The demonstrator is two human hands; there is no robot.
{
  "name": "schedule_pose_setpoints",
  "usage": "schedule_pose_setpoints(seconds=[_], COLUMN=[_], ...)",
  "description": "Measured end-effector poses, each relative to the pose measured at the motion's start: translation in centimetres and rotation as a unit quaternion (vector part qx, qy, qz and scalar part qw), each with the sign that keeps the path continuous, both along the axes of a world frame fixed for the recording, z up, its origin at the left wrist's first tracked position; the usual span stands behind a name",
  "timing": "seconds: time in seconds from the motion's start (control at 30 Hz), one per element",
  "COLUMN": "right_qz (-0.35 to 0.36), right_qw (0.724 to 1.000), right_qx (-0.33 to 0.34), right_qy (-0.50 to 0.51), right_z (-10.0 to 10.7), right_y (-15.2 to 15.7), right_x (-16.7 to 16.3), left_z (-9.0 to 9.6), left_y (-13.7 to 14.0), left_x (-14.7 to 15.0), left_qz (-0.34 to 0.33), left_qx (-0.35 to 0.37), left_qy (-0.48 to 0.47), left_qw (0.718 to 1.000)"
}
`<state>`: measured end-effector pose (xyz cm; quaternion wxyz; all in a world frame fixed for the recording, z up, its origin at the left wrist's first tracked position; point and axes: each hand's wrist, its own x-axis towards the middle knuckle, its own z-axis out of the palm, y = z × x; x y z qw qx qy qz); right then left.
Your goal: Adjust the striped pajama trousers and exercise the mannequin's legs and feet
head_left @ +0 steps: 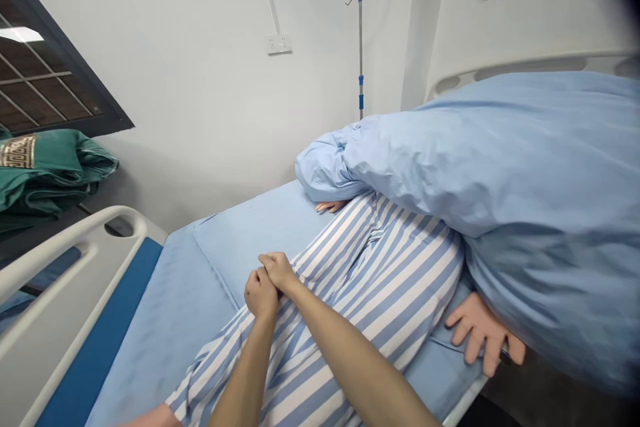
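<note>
Blue-and-white striped trousers (395, 293) clothe a manikin lying on the bed, knees toward the middle. My left hand (261, 292) is closed at the far edge of a trouser leg, its knuckles up. Just beyond and touching it, my right hand (279, 271) is also closed, on the striped cloth bunched there. What lies inside the fingers is mostly hidden. A light blue quilt (475, 153) covers the manikin's upper body. Its stiff plastic hand (485, 330) rests palm-down at the near bed edge, and fingertips of the other hand (330, 205) show under the quilt.
A light blue sheet (175, 307) covers the mattress. At the left stands a bed end board (100, 273) with a blue panel, and beyond it a folded green cloth (55, 173). A drip stand (361, 47) and wall socket (279, 45) are at the back.
</note>
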<state>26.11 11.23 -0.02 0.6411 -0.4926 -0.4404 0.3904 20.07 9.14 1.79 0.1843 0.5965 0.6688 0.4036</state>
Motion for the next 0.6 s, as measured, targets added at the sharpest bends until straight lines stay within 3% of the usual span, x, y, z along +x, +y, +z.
schedule_pose_setpoints(seconds=[0.13, 0.4, 0.5, 0.6], right_qz=[-0.006, -0.014, -0.018, -0.016], right_qw=[1.000, 0.999, 0.995, 0.980], right_qx=[0.015, -0.011, -0.025, 0.006], right_qy=[-0.011, -0.038, -0.091, -0.196], right_z=[0.1, 0.1, 0.7, 2.3], right_y=[-0.5, -0.2, -0.1, -0.5], right_x=[0.1, -0.4, 0.4, 2.9], left_z=[-1.5, -1.1, -1.0, -1.0], left_y=[-0.4, -0.2, -0.4, -0.6], left_x=[0.0, -0.3, -0.2, 0.0], left_qz=[0.002, -0.015, -0.024, -0.013], left_qx=[-0.018, -0.032, -0.037, -0.030], left_qy=[0.024, 0.044, 0.053, 0.066], left_qw=[1.000, 0.998, 0.998, 0.997])
